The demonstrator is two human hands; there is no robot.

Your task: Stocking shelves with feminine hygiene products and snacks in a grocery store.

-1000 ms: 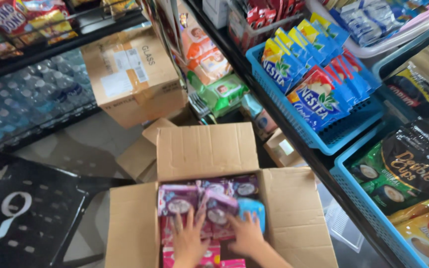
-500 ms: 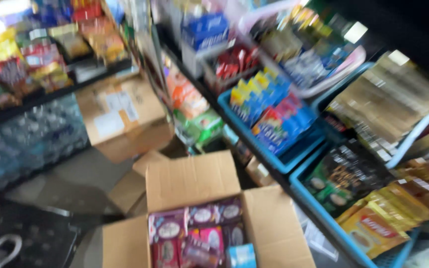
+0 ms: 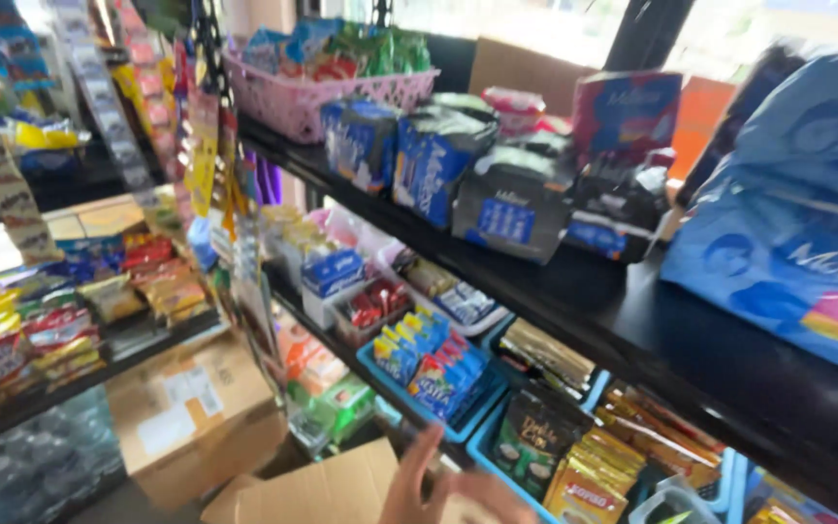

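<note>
Pink basket (image 3: 303, 102) with a lattice-patterned wall, filled with green, blue and red packets. Black shelf (image 3: 632, 320) carrying dark blue packs (image 3: 438, 160), a black pack with a blue label (image 3: 506, 209) and a large light-blue bag (image 3: 797, 213) bearing a pink-to-yellow band. Blue tray (image 3: 482, 403) holding blue, yellow and red sachets (image 3: 434, 364). Yellow-orange packets (image 3: 598, 471) beside black-green pouches (image 3: 531, 442). Plain brown cardboard box (image 3: 322, 490); the second brown box (image 3: 196, 412) appears to carry white labels, though blur obscures them.
</note>
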